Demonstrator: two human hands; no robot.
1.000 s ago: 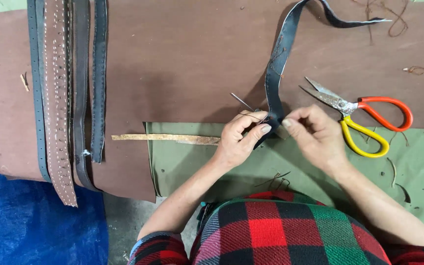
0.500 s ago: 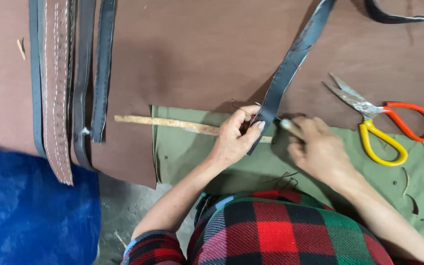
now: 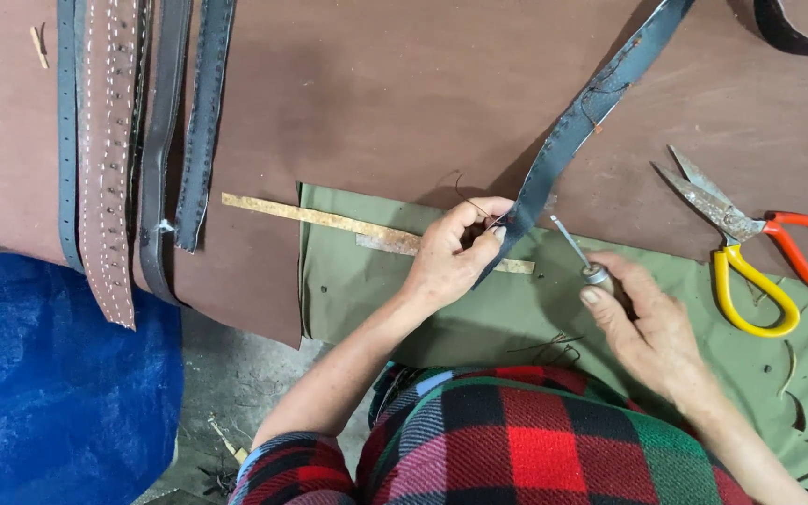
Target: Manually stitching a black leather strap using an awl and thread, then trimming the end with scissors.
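Left hand [image 3: 449,257] pinches the near end of a long dark strap [image 3: 580,126], thumb and fingers clamped on it right where a thread [image 3: 468,198] loops up from the leather. The strap runs away from that grip, up and to the right across the brown worktop [image 3: 376,84], and leaves the frame at the top edge.

Right hand [image 3: 652,327] sits just beside it, apart from the strap, fingers closed around an awl [image 3: 580,254]. Its thin metal point slants up and left toward the strap end without touching it.

Both hands work over a green cloth [image 3: 357,290] spread on the near part of the worktop. A pale wooden strip [image 3: 329,218] lies across cloth and worktop, passing under the left hand.

Off to the right, scissors [image 3: 750,248] with one orange and one yellow handle rest half on the cloth, rusty blades pointing up and left, well clear of the right hand.

Far left, a bundle of belts [image 3: 133,140] hangs over the worktop edge, one of them brown with rows of pale stitching. Below them, a blue tarp [image 3: 49,393] covers the floor. A red, black and green checked garment [image 3: 526,440] fills the bottom of the view.
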